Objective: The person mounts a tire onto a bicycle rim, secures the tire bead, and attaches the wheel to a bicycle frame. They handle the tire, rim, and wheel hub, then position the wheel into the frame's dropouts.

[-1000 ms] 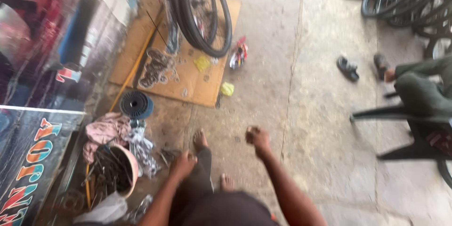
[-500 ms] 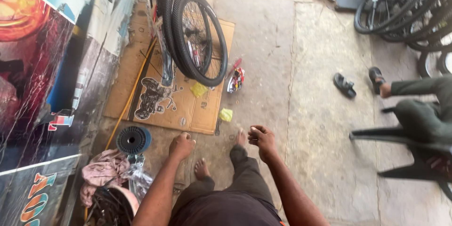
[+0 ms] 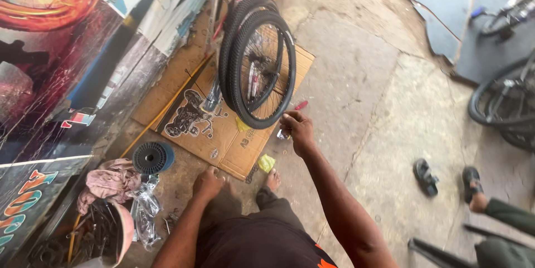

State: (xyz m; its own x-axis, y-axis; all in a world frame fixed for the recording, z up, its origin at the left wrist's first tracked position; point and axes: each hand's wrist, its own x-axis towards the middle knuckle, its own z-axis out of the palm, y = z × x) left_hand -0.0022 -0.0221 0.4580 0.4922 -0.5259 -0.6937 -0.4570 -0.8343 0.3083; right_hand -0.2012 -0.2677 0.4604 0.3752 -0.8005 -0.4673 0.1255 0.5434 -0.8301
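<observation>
Cracked concrete floor ran under me, flattened brown cardboard point(image 3: 234, 134) ahead. My right hand point(image 3: 298, 128), fingers curled together and empty, touched the black spoked bicycle wheel point(image 3: 262, 67) standing just beyond it; I judged gripping the rim would steady it. My left hand point(image 3: 208, 183) rested closed on my knee.

Bicycle wheels point(image 3: 259, 61): black tyres, silver spokes. Cardboard sheet point(image 3: 220, 112): brown, black motorcycle drawing near its left edge. Disc point(image 3: 152, 157) beside the cardboard's lower left corner: dark blue-black, ribbed. Cloth point(image 3: 111, 181): faded pink. Scrap point(image 3: 266, 162) at the cardboard's bottom edge: yellow-green. Sandals point(image 3: 426, 177): black.
</observation>
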